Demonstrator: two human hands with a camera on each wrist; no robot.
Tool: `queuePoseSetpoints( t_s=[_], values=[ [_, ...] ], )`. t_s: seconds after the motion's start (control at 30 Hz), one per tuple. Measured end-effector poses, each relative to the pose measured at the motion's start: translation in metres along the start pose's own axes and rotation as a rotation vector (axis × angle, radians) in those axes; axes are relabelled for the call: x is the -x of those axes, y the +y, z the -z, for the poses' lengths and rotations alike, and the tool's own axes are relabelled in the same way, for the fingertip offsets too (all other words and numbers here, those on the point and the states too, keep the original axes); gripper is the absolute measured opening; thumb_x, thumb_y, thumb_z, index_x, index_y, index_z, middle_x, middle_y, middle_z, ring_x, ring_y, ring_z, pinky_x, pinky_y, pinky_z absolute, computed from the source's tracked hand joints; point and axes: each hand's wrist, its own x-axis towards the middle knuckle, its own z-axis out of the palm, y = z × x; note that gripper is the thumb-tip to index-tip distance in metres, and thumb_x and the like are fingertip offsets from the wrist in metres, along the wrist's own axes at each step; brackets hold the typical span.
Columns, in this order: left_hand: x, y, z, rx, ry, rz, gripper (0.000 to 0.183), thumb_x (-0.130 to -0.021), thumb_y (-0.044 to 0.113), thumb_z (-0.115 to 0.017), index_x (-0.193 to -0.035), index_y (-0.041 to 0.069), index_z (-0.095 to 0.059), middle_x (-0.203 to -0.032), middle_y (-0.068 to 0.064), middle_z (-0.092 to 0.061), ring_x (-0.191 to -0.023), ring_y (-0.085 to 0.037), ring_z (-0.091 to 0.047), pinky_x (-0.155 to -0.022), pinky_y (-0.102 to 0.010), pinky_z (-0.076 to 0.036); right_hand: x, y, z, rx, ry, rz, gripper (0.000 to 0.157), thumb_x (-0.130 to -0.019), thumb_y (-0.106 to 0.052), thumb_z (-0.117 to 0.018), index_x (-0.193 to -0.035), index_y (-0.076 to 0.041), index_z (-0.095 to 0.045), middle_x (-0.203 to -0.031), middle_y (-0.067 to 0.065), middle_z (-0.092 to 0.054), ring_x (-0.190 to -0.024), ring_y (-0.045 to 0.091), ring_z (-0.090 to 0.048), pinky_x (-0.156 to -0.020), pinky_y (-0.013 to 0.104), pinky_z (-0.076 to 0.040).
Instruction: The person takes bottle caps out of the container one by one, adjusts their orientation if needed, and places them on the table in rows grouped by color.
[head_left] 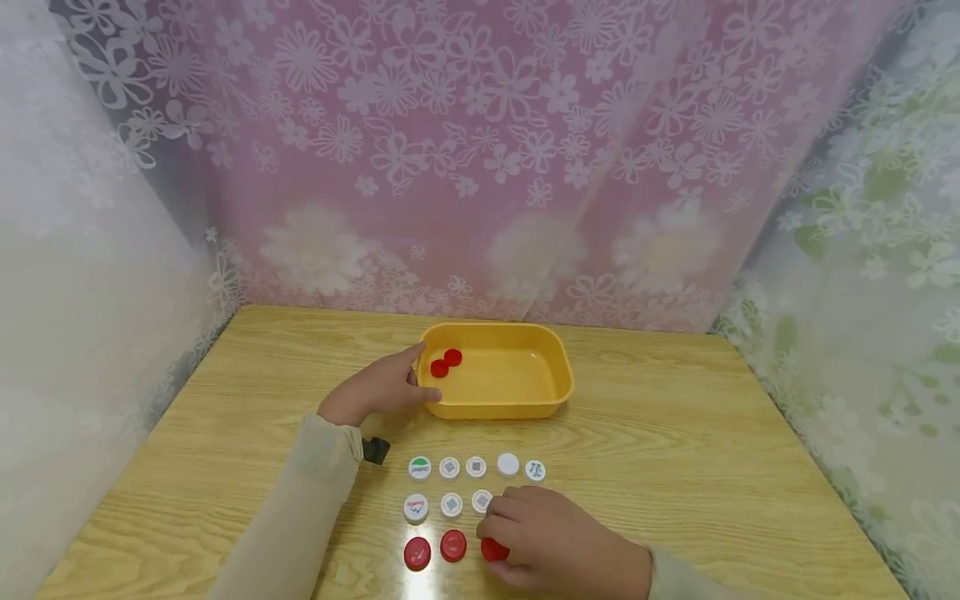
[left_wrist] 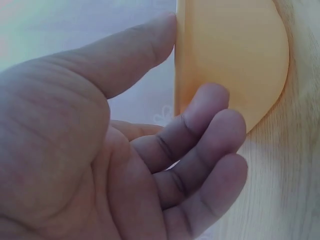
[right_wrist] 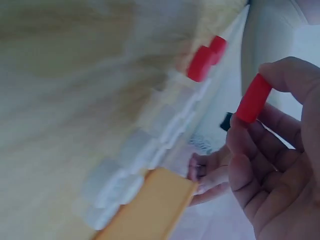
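My right hand (head_left: 551, 533) pinches a red bottle cap (right_wrist: 254, 99) between thumb and fingertip, at the right end of the front row. Left of it on the table lie two more red caps, one nearer (head_left: 453, 546) and one farther off (head_left: 417, 553). My left hand (head_left: 384, 385) grips the left end of a yellow plastic tub (head_left: 495, 411), its thumb at the rim in the left wrist view. Two red caps (head_left: 446, 363) lie inside the tub at its left. Whether the pinched cap is clear of the table is hard to tell from the head view.
White caps stand in two rows between the tub and the red ones, several in the back row (head_left: 476, 467) and some in the middle row (head_left: 451, 505). A flowered curtain (head_left: 480, 208) hangs behind the wooden table (head_left: 675, 433), with more cloth at both sides.
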Motion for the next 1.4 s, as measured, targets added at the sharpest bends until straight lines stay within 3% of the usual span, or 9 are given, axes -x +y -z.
queuePoseSetpoints(
  t_s=[0.13,0.37,0.73,1.07,1.4],
  values=[
    [-0.001,-0.001,0.000,0.001,0.000,0.000,0.100,-0.093,0.040,-0.078,-0.167,0.012,-0.017,-0.086,-0.008,-0.061,-0.069,-0.021,-0.053,-0.064,-0.032,-0.044,0.007,0.000,-0.007,0.001,-0.023,-0.046,0.015,-0.095,-0.035,-0.074,-0.096,-0.027,-0.062,-0.083,-0.018,-0.051,-0.077,0.002,-0.044,-0.072,0.017,-0.041],
    [0.001,0.001,0.000,0.004,0.007,0.011,0.099,-0.093,0.038,-0.078,-0.167,0.013,-0.018,-0.086,-0.008,-0.060,-0.069,-0.022,-0.053,-0.064,-0.031,-0.045,0.006,-0.002,-0.017,0.048,-0.030,0.016,0.012,-0.096,-0.032,-0.074,-0.090,-0.027,-0.065,-0.085,-0.017,-0.055,-0.076,0.002,-0.045,-0.070,0.015,-0.041],
    [0.002,0.003,-0.001,-0.004,0.002,0.021,0.099,-0.093,0.038,-0.078,-0.167,0.014,-0.016,-0.088,-0.008,-0.060,-0.071,-0.022,-0.052,-0.064,-0.032,-0.044,0.005,-0.002,-0.022,0.061,-0.017,-0.011,0.019,-0.094,-0.036,-0.076,-0.085,-0.026,-0.063,-0.080,-0.017,-0.048,-0.071,0.001,-0.039,-0.063,0.015,-0.035],
    [0.002,0.002,-0.001,-0.003,0.003,0.026,0.100,-0.093,0.039,-0.078,-0.167,0.015,-0.016,-0.089,-0.009,-0.061,-0.071,-0.022,-0.053,-0.064,-0.032,-0.044,0.003,0.005,-0.027,0.029,-0.007,-0.023,0.022,-0.094,-0.043,-0.074,-0.086,-0.027,-0.063,-0.084,-0.018,-0.051,-0.072,0.000,-0.042,-0.065,0.014,-0.036],
    [0.003,0.004,-0.001,-0.014,-0.005,0.020,0.100,-0.094,0.040,-0.077,-0.168,0.015,-0.015,-0.089,-0.008,-0.061,-0.072,-0.022,-0.054,-0.065,-0.032,-0.045,0.001,0.006,-0.025,0.057,-0.024,-0.027,0.031,-0.093,-0.045,-0.075,-0.077,-0.028,-0.055,-0.082,-0.017,-0.046,-0.071,0.000,-0.038,-0.063,0.015,-0.032]
  ],
)
